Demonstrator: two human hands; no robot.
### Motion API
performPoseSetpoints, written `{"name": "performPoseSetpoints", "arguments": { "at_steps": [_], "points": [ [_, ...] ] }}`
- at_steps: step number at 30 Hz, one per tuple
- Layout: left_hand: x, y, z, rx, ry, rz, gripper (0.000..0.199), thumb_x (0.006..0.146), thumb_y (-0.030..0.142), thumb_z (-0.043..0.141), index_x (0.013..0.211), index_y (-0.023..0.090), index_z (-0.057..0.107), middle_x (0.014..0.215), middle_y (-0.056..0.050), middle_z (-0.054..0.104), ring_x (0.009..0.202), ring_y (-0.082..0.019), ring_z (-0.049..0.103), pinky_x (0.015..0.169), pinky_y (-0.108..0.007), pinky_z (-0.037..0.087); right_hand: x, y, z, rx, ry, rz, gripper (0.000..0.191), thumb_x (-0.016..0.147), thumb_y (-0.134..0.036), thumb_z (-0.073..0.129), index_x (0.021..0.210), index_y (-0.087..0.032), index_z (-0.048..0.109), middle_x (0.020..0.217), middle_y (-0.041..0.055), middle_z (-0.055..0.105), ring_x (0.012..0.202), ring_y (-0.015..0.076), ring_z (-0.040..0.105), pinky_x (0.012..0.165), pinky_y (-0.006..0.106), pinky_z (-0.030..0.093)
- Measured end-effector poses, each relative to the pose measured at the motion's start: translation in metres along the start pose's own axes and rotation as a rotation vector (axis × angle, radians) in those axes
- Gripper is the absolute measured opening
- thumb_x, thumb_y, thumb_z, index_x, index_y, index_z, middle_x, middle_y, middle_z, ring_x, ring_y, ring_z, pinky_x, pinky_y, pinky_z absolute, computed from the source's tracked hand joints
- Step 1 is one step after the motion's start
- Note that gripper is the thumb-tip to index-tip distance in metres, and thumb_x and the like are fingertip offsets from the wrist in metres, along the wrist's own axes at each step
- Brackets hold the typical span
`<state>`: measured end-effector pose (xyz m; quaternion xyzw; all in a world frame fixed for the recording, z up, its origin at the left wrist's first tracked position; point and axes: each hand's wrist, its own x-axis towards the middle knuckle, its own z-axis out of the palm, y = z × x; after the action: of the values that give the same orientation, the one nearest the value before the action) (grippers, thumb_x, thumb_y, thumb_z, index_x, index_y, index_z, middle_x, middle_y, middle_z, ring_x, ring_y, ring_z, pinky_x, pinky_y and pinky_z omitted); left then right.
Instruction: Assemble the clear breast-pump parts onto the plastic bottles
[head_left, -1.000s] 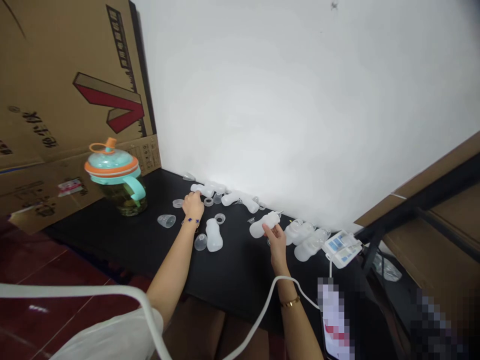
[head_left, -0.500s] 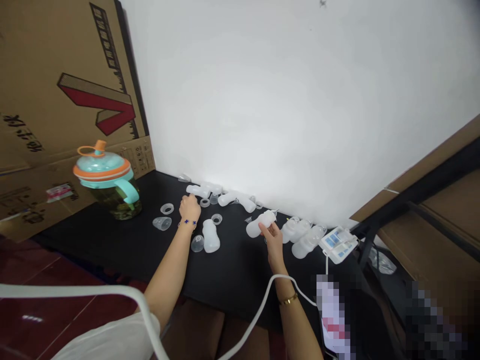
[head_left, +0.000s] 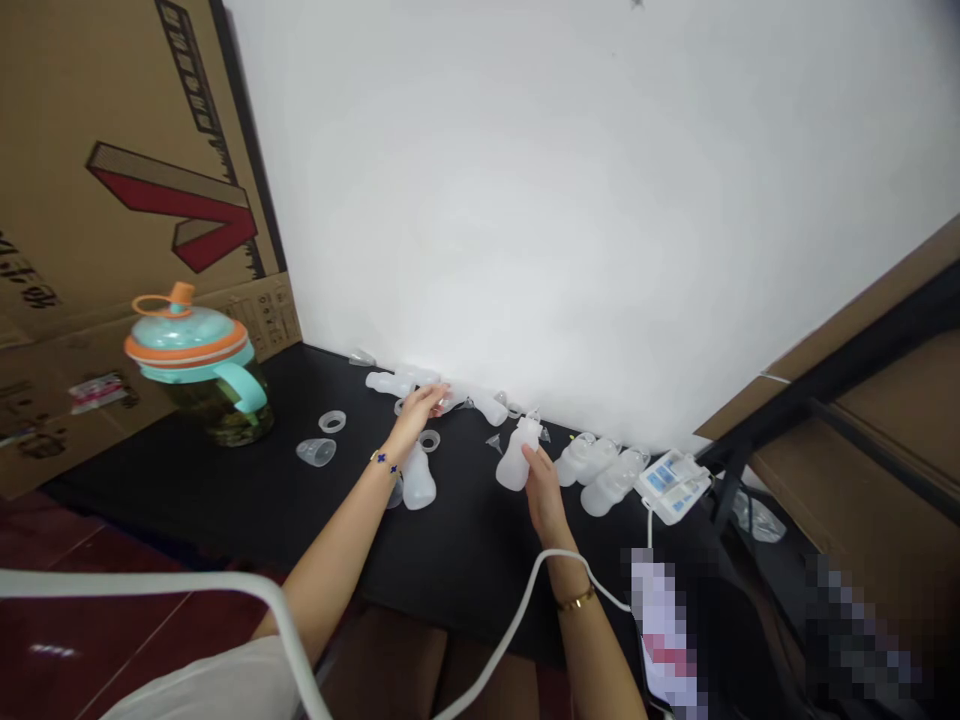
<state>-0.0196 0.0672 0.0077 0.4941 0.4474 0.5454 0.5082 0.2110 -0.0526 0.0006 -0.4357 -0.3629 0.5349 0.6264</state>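
My right hand [head_left: 541,490] is shut around a frosted plastic bottle [head_left: 514,458], which it holds upright just above the black table [head_left: 225,500]. My left hand [head_left: 418,412] is open, with its fingers spread over a cluster of frosted bottle parts near the wall, and it holds nothing. Just below it lies a clear ring [head_left: 429,440], and a frosted bottle [head_left: 418,480] stands partly behind my left wrist. Two more bottles [head_left: 592,462] lie to the right of my right hand. Farther left are a clear funnel cup [head_left: 315,452] and a ring [head_left: 331,422].
A glass jug [head_left: 202,370] with a teal and orange lid stands at the left, before a cardboard sheet [head_left: 127,170]. A white device [head_left: 671,485] with blue labels sits at the right, and a white tube [head_left: 525,600] runs past my right forearm. A white wall [head_left: 525,220] backs the table.
My left hand has opened and shifted right across the parts. My right hand has turned the bottle from nearly level to upright. The whole scene has slid left in view.
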Motion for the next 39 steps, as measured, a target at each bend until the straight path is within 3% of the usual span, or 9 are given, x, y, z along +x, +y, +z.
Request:
{"name": "performPoseSetpoints", "arguments": {
  "at_steps": [2, 6, 12, 17, 28, 33, 39],
  "points": [
    [-0.005, 0.0, 0.012, -0.2, -0.092, -0.083, 0.045, 0.086, 0.049, 0.068, 0.112, 0.012, 0.073, 0.104, -0.013, 0.076, 0.079, -0.019, 0.069, 0.077, -0.03, 0.055, 0.0, 0.001, 0.001, 0.077, -0.039, 0.054, 0.046, 0.079, -0.051, 0.078, 0.114, -0.022, 0.073, 0.111, 0.0068, 0.076, 0.106, 0.0289, 0.067, 0.085, 0.037, 0.053],
    [-0.017, 0.003, 0.028, -0.39, -0.213, -0.186, 0.035, 0.091, 0.043, 0.067, 0.106, 0.011, 0.072, 0.102, -0.015, 0.077, 0.077, -0.017, 0.072, 0.078, -0.028, 0.057, 0.0, 0.003, 0.003, 0.169, -0.076, 0.173, 0.046, 0.078, -0.056, 0.079, 0.108, -0.022, 0.074, 0.103, 0.0074, 0.076, 0.109, 0.0309, 0.067, 0.089, 0.042, 0.055],
    [-0.03, 0.007, 0.04, -0.473, -0.334, -0.255, 0.03, 0.095, 0.037, 0.063, 0.109, 0.011, 0.069, 0.116, -0.018, 0.075, 0.097, -0.026, 0.075, 0.087, -0.035, 0.058, 0.0, 0.002, 0.002, 0.144, -0.075, 0.254, 0.049, 0.075, -0.058, 0.079, 0.103, -0.019, 0.073, 0.096, 0.009, 0.076, 0.101, 0.0316, 0.07, 0.085, 0.042, 0.056],
    [-0.032, 0.002, 0.046, -0.442, -0.376, -0.3, 0.038, 0.095, 0.045, 0.061, 0.111, 0.013, 0.07, 0.127, -0.019, 0.071, 0.107, -0.03, 0.073, 0.087, -0.037, 0.057, 0.0, 0.004, 0.001, 0.007, -0.076, 0.215, 0.056, 0.077, -0.065, 0.073, 0.109, -0.018, 0.073, 0.099, 0.0119, 0.076, 0.095, 0.0327, 0.072, 0.08, 0.043, 0.056],
    [-0.033, -0.003, 0.048, -0.434, -0.342, -0.314, 0.039, 0.088, 0.046, 0.07, 0.11, 0.014, 0.069, 0.126, -0.019, 0.072, 0.107, -0.031, 0.073, 0.087, -0.037, 0.056, 0.004, 0.009, -0.002, -0.03, -0.06, 0.086, 0.048, 0.077, -0.048, 0.08, 0.117, -0.023, 0.071, 0.114, 0.0083, 0.075, 0.105, 0.0304, 0.069, 0.087, 0.04, 0.054],
    [-0.036, 0.002, 0.047, -0.494, -0.257, -0.263, 0.035, 0.084, 0.042, 0.074, 0.105, 0.015, 0.067, 0.122, -0.017, 0.073, 0.108, -0.03, 0.072, 0.086, -0.035, 0.056, 0.001, 0.007, 0.002, -0.097, -0.067, -0.001, 0.061, 0.069, -0.035, 0.087, 0.126, -0.024, 0.068, 0.121, 0.0066, 0.074, 0.115, 0.0296, 0.066, 0.101, 0.042, 0.048],
    [-0.038, 0.01, 0.048, -0.538, -0.171, -0.235, 0.036, 0.079, 0.043, 0.079, 0.099, 0.017, 0.065, 0.119, -0.014, 0.072, 0.11, -0.03, 0.071, 0.089, -0.036, 0.054, 0.001, 0.009, 0.003, -0.286, -0.03, -0.038, 0.06, 0.059, -0.034, 0.092, 0.116, -0.024, 0.074, 0.12, 0.0058, 0.075, 0.115, 0.0316, 0.066, 0.101, 0.045, 0.049]
  ]
}}
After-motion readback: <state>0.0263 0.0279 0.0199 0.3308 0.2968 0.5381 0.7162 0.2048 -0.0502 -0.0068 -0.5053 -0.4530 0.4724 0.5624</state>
